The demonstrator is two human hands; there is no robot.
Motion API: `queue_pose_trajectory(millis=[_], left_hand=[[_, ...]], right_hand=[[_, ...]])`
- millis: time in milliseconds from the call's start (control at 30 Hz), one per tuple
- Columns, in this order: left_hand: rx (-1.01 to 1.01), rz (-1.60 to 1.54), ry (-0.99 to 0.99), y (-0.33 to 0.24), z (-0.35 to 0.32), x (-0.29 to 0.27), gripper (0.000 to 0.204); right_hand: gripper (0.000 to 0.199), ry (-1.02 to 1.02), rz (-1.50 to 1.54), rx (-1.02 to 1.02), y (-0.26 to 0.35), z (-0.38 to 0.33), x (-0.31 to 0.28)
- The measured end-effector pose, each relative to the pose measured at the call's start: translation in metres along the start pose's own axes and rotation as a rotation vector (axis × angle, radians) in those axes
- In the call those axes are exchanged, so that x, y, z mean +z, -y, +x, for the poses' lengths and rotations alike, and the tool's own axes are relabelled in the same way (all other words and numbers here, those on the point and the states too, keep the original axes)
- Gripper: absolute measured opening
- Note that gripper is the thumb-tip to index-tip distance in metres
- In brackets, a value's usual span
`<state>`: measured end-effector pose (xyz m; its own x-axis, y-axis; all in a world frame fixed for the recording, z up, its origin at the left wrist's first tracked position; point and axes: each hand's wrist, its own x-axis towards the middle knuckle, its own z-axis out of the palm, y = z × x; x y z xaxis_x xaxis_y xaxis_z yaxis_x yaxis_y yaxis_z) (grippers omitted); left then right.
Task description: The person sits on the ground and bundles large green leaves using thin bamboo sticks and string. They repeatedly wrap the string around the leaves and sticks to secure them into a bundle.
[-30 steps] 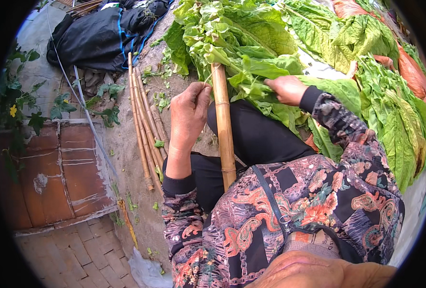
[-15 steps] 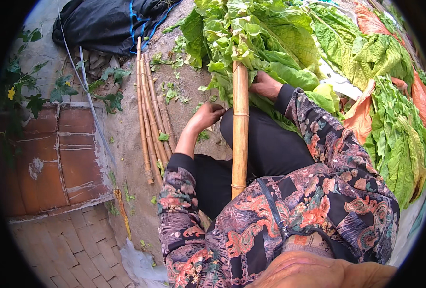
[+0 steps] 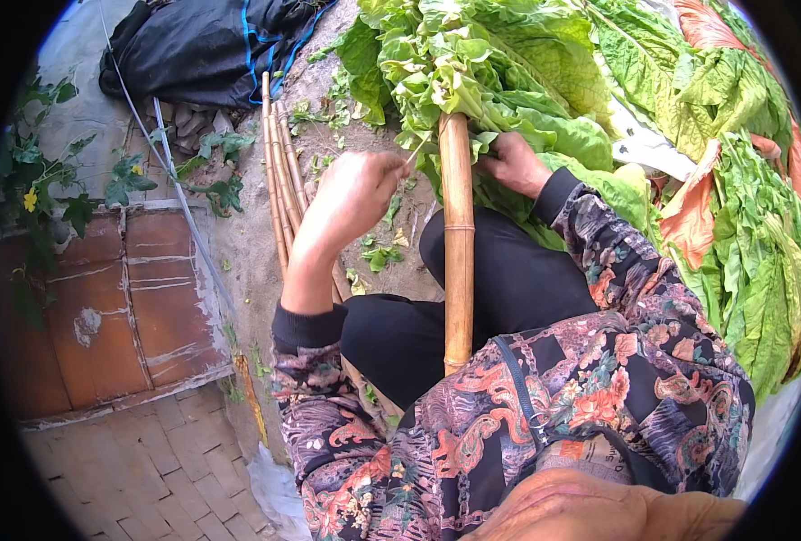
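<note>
A bamboo pole [image 3: 457,243] runs from my lap away from me, its far part under large green leaves [image 3: 544,54] bunched along it. To the left of the pole, my left hand [image 3: 355,191] is raised and closed in a pinch. A thin pale string [image 3: 417,150] stretches from its fingertips toward the leaf stems at the pole. My right hand [image 3: 516,166] is on the pole's right side, below the leaves, with curled fingers. Its fingertips are partly hidden by leaves, so what they hold cannot be made out.
Several thinner bamboo poles [image 3: 283,171] lie on the ground to the left. Beyond them are a black bag with blue trim [image 3: 211,50] and a rusty brown panel [image 3: 76,316]. Yellowing leaf piles [image 3: 761,261] with orange cloth [image 3: 689,216] lie at the right.
My left hand has risen and moved left, drawing the string out from the pole. My right hand has shifted slightly right, and the pole has moved a little right in view.
</note>
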<state>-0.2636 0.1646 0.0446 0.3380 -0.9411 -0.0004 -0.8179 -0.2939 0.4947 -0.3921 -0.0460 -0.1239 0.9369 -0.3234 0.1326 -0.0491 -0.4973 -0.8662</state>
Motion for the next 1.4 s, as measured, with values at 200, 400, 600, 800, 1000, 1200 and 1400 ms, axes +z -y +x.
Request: queue_pose_trajectory(millis=[200,400,600,800,1000,1200,1400], left_hand=[[-0.226,-0.523,-0.279,-0.058,0.022,0.089,0.022],[-0.05,0.079,-0.245,-0.046,0.09,0.134,0.024],[0.024,-0.084,0.028,-0.048,0.069,0.13,0.026],[-0.252,-0.523,0.054,-0.05,0.067,0.12,0.028],[-0.266,-0.638,0.065,-0.038,0.073,0.127,0.03],[-0.299,-0.62,0.065,-0.044,0.074,0.125,0.03],[-0.299,-0.623,0.049,-0.047,0.076,0.12,0.03]], right_hand=[[0.029,-0.274,1.429,0.319,0.008,0.058,0.048],[0.024,-0.228,-0.189,-0.087,-0.025,0.042,0.074],[0.022,-0.381,-0.294,-0.537,-0.037,-0.093,0.0],[0.015,-0.385,-0.678,0.721,-0.181,-0.347,-0.098],[0.043,-0.483,-1.156,0.985,-0.219,-0.417,-0.157],[0.033,0.03,-0.993,1.356,-0.254,-0.438,-0.196],[0.018,-0.145,-0.826,1.282,-0.151,-0.346,-0.185]])
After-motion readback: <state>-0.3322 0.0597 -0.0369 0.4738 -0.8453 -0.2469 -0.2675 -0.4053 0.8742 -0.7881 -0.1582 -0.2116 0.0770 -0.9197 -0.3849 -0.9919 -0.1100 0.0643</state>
